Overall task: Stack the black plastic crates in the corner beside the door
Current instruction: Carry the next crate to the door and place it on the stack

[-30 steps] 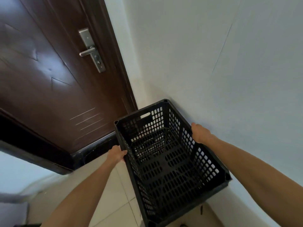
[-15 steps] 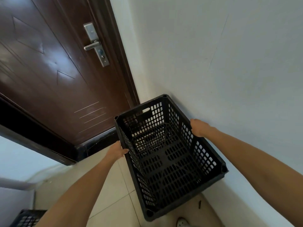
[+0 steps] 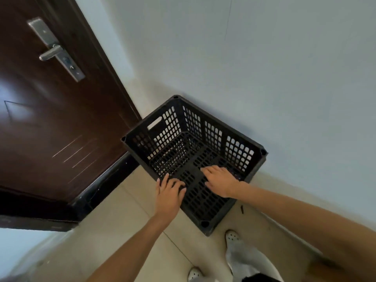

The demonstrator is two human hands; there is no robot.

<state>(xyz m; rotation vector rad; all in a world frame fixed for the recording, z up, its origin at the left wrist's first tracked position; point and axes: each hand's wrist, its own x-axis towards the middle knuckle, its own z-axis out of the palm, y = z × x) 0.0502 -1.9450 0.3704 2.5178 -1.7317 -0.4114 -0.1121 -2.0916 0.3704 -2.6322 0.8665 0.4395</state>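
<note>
the black plastic crate (image 3: 195, 157) sits in the corner formed by the pale wall (image 3: 264, 68) and the dark brown door (image 3: 50, 110), opening facing up, with its perforated floor visible from above. its long axis runs along the wall, from the far corner nearest the door frame toward the near corner beside the person's white shoes (image 3: 232, 237). one long side lies close against the wall; whether it touches cannot be told. the short end with the slotted hand hole faces the door frame. the crate stands on the beige tiled floor (image 3: 126, 224), just beside the door's black threshold strip (image 3: 101, 184). the left hand (image 3: 168, 192) is at the crate's long rim on the side away from the wall, fingers spread and draped over the edge, not closed into a grasp. the right hand (image 3: 221, 180) reaches inside the crate, fingers loosely extended and apart, lying over the perforated floor near the central rib; whether it presses on the surface cannot be told. neither hand clamps the crate. both forearms are bare. a silver lever handle (image 3: 50, 53) on a metal plate sits on the door, well above the crate. no brand, label or legible writing is visible on the crate, the door or the wall. a small dark speck (image 3: 242, 209) lies on the floor near the crate's near end, by the wall.
</note>
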